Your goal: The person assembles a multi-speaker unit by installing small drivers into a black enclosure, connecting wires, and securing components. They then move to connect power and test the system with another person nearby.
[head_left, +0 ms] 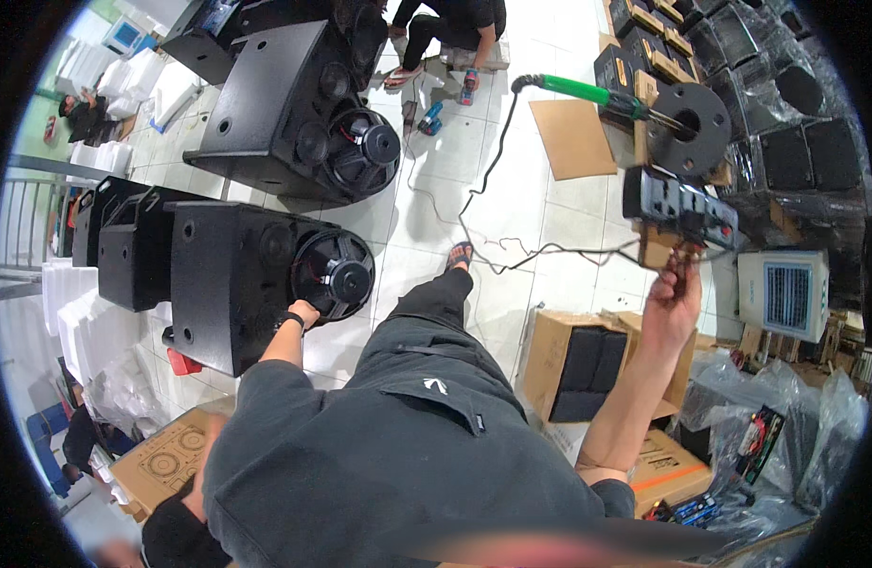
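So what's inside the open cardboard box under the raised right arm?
The cardboard box holds two black slabs standing side by side, probably foam or panels. Its bottom and anything behind them are hidden by the slabs and the right forearm.

A black power strip (680,205) with several sockets and a red switch lay tilted on a wooden stand, just below a black round flange. A large black speaker cabinet (230,284) lay on its side on the white tiled floor, well left of the strip, its round driver (334,275) facing sideways.
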A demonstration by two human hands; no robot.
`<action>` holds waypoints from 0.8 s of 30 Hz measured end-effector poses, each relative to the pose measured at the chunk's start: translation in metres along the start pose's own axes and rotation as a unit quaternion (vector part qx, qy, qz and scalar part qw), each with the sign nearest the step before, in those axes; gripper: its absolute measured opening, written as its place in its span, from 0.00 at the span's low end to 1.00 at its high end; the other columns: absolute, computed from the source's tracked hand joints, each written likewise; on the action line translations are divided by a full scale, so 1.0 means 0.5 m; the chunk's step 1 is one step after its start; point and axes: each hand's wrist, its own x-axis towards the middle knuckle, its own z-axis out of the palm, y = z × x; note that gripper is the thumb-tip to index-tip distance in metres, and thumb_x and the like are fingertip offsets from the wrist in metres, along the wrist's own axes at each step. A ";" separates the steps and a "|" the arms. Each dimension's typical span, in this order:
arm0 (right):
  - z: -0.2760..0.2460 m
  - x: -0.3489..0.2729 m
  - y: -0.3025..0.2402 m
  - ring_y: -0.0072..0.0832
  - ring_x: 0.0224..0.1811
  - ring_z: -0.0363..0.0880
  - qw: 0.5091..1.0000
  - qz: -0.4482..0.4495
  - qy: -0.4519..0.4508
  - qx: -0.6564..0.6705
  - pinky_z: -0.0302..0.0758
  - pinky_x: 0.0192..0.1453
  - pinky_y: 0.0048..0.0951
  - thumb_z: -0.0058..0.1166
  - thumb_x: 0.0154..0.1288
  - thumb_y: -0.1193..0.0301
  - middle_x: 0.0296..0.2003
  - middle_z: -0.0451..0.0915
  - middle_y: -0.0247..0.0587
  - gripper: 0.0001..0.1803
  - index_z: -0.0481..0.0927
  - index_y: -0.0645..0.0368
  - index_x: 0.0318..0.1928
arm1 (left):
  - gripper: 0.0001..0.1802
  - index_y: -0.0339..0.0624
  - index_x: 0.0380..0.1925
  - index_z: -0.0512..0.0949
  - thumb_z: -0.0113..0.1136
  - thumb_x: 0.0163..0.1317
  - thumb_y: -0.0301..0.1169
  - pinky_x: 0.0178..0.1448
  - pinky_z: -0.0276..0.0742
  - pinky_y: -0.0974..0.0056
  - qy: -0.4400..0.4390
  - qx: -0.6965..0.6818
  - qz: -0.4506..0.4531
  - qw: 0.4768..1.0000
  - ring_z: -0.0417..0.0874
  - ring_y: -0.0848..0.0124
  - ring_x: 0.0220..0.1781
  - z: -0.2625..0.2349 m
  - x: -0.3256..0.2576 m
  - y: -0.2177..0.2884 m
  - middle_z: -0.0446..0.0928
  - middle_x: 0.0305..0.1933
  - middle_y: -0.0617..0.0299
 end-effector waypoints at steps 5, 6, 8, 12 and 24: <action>0.029 0.158 -0.059 0.16 0.42 0.85 0.997 -0.011 0.075 -0.028 0.71 0.23 0.10 0.49 0.81 0.65 0.47 0.85 0.39 0.13 0.79 0.57 0.56 | 0.14 0.41 0.44 0.85 0.59 0.64 0.36 0.55 0.83 0.50 -0.015 -0.013 0.194 0.981 0.87 0.49 0.49 -0.076 0.169 0.402 0.87 0.49 0.47; 0.037 0.187 -0.063 0.17 0.41 0.86 0.999 -0.001 0.034 -0.013 0.70 0.23 0.10 0.51 0.81 0.65 0.45 0.86 0.38 0.13 0.79 0.58 0.57 | 0.16 0.39 0.46 0.85 0.62 0.65 0.38 0.58 0.83 0.53 0.011 -0.102 0.228 0.968 0.88 0.54 0.50 -0.101 0.179 0.502 0.86 0.53 0.49; 0.054 0.254 -0.061 0.17 0.41 0.85 0.999 0.025 0.029 -0.016 0.70 0.22 0.11 0.51 0.81 0.66 0.45 0.85 0.38 0.13 0.78 0.58 0.57 | 0.22 0.36 0.54 0.83 0.65 0.69 0.42 0.58 0.83 0.59 -0.014 -0.279 0.288 0.916 0.88 0.63 0.52 -0.160 0.175 0.720 0.87 0.51 0.52; 0.066 0.385 -0.026 0.16 0.37 0.84 0.996 0.077 0.027 -0.023 0.69 0.21 0.12 0.52 0.80 0.67 0.44 0.86 0.40 0.12 0.79 0.59 0.56 | 0.20 0.34 0.56 0.81 0.65 0.71 0.38 0.57 0.83 0.60 -0.091 -0.433 0.380 0.812 0.87 0.65 0.51 -0.302 0.085 1.033 0.87 0.50 0.53; 0.098 0.859 0.093 0.21 0.26 0.81 0.929 0.279 -0.228 -0.085 0.79 0.25 0.20 0.57 0.75 0.66 0.34 0.84 0.41 0.13 0.79 0.62 0.53 | 0.14 0.34 0.49 0.83 0.62 0.75 0.35 0.54 0.80 0.65 0.274 -0.510 0.195 0.792 0.86 0.72 0.46 -0.748 -0.067 1.084 0.87 0.45 0.59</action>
